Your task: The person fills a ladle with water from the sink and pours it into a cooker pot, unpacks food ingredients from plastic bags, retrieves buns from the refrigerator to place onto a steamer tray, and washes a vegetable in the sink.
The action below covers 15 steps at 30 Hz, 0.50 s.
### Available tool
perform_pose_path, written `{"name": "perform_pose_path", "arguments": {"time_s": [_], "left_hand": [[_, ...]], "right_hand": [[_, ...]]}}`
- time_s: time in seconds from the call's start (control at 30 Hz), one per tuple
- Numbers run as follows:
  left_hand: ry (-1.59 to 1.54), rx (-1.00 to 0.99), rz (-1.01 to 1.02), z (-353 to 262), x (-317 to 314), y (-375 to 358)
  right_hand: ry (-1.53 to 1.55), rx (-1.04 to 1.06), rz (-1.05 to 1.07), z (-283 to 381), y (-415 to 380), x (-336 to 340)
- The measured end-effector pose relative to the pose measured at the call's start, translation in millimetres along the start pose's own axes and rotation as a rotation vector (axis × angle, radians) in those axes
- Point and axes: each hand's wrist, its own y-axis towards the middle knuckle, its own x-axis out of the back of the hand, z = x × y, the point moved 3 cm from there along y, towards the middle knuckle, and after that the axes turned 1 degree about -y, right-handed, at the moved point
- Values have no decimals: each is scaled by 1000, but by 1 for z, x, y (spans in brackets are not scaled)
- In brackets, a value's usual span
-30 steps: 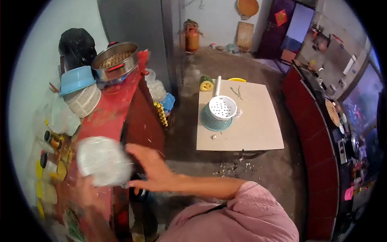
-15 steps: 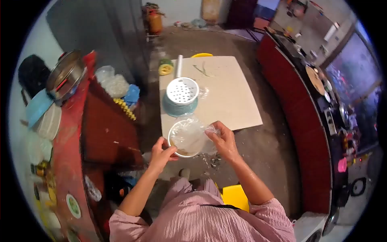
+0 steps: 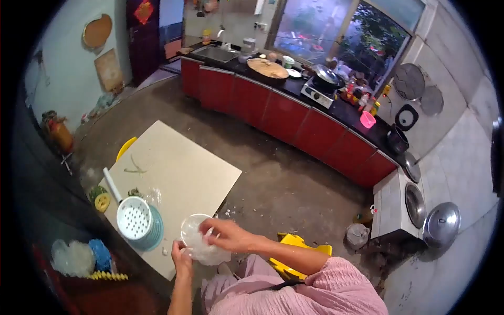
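Note:
A white bowl [image 3: 189, 221] is held in front of my body, near the corner of the table. My left hand [image 3: 182, 259] is closed at the bowl's lower left rim, thumb up against it. Clear plastic film [image 3: 214, 256] spreads over the bowl and hangs past its lower side. Over the bowl, my right hand [image 3: 226, 236] has its fingers bent and pinched on the film. The bowl's contents are hard to make out under the film and my fingers.
The pale table [image 3: 186, 168] bears a white perforated ladle [image 3: 135, 218] on a teal basket [image 3: 152, 233], a cut squash [image 3: 102, 202] and green scraps [image 3: 135, 167]. A yellow stool [image 3: 294, 252] stands by my legs. Red cabinets [image 3: 294, 121] with a stove [image 3: 319, 93] line the far wall.
My view has swung to the right, toward the counter and window. My right hand has come in from the bowl's right side to over the bowl, still with the film.

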Motion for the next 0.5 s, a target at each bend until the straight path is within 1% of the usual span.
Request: {"name": "perform_pose_path", "arguments": {"time_s": [0.03,0.07,0.1,0.13,0.17,0.23,0.27,0.3,0.4,0.47,0.5], "left_hand": [[4,35,5,-7,-9,2],[8,71,6,-10,-17,6],[-20,42,36,-5,-23,16],[53,-10,48,-1,-31,26],[123,-63,56,4,-39,35],[258,-138,70,12,-54,53],[226,-103,70,14,-60,61],[190,-71,67,9,-74,65],[141,-11,97,8,-102,86],[120,35,128,3,-128,100],[91,23,132,4,-143,110]], "right_hand": [[11,-109,-148,-14,4,15],[-138,-108,-133,-27,8,23],[-287,-108,-113,-41,11,26],[-434,-108,-89,-53,12,29],[-565,-7,-162,-60,8,29],[-627,-53,-286,-69,9,35],[-661,-72,-343,-71,13,44],[-702,-177,-229,-66,19,54],[-623,-186,-209,-85,39,86],[-576,-143,-244,-97,52,118],[-558,-119,-260,-102,58,140]]}}
